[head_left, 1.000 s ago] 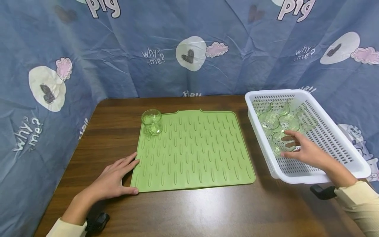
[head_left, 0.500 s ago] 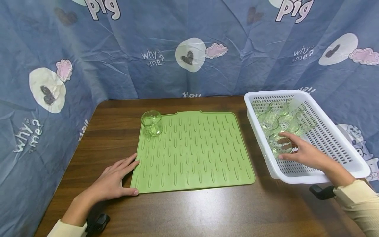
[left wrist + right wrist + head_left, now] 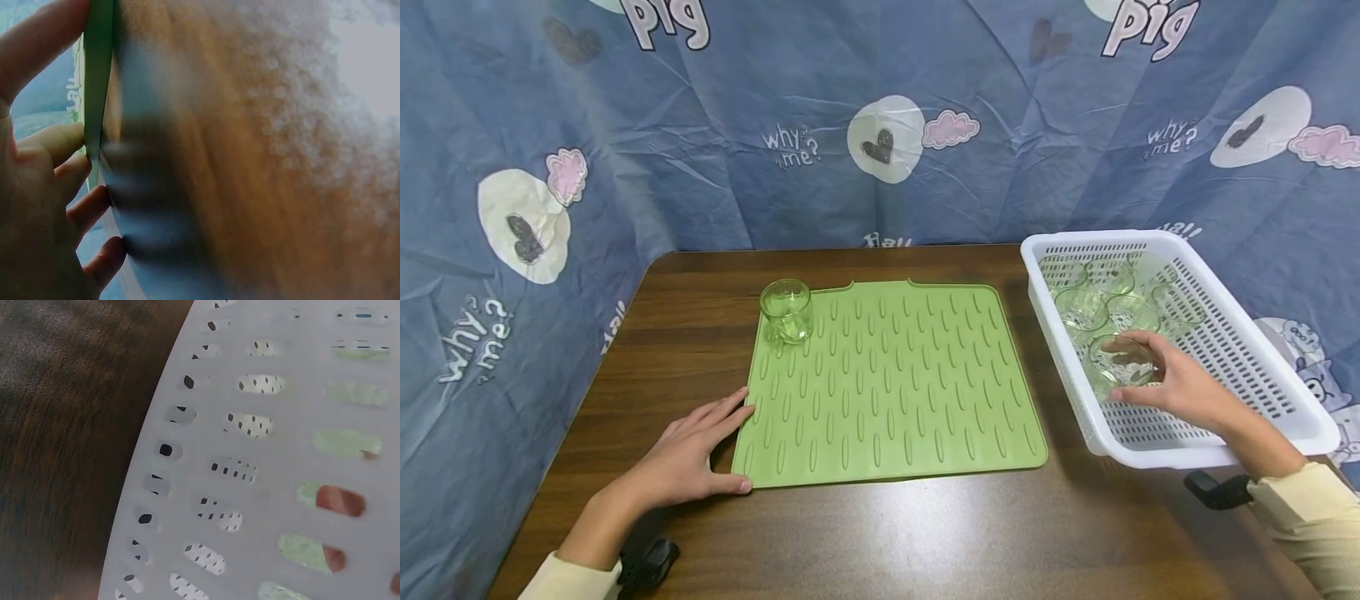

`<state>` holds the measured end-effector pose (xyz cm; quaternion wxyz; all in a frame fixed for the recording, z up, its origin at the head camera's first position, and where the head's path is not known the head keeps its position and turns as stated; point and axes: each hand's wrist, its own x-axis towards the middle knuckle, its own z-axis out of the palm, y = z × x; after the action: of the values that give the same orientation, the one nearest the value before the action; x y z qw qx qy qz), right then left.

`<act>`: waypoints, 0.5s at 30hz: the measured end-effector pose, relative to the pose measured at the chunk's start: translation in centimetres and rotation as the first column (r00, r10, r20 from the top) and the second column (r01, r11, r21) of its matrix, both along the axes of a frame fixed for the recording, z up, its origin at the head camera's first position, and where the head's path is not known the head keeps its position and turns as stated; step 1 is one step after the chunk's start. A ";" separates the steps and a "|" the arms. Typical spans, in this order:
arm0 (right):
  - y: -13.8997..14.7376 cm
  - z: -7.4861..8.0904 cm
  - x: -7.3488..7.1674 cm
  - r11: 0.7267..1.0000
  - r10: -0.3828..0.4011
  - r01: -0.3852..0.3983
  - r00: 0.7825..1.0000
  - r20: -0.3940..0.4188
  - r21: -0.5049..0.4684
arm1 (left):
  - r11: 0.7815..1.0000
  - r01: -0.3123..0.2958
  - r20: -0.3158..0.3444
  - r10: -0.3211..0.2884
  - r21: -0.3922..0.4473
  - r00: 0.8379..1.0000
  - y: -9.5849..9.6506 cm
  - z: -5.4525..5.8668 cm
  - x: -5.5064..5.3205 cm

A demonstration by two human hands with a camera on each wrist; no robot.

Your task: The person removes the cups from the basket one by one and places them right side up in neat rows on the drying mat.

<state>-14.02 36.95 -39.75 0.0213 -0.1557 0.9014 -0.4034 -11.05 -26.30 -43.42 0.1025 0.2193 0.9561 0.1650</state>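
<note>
In the head view, my left hand [image 3: 688, 458] lies with fingers spread at the left edge of a green ridged drying mat [image 3: 887, 392]; thumb and fingertips touch the mat's edge. The left wrist view has these fingers along the mat's edge [image 3: 99, 75]. My right hand [image 3: 1183, 387] reaches into a white perforated basket [image 3: 1247, 454] and holds a clear greenish drinking glass [image 3: 1108, 364] between thumb and fingers. Through the basket's slots, the right wrist view gives only bits of fingers [image 3: 340, 500] and green glass. Another green glass [image 3: 788, 315] stands upright on the mat's back left corner.
Several more green glasses [image 3: 1081, 310] stand in the basket's left and back part, close behind the held one. The brown wooden table [image 3: 865, 533] carries mat and basket. A blue printed cloth [image 3: 715, 183] hangs right behind the table.
My right hand's fingers have closed in around the front glass, which has shifted slightly inside the basket. The left hand and the glass on the mat have stayed in place.
</note>
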 end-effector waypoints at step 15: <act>0.2 0.5 0.0 0.999 -0.045 0.044 0.998 -0.043 -0.022 | 1.000 -0.004 0.004 0.004 -0.005 1.000 0.0 0.0 -0.1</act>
<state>-14.06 37.19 -39.24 -0.0088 -0.1444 0.9007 -0.4097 -11.12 -26.32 -43.45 0.1048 0.2168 0.9568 0.1631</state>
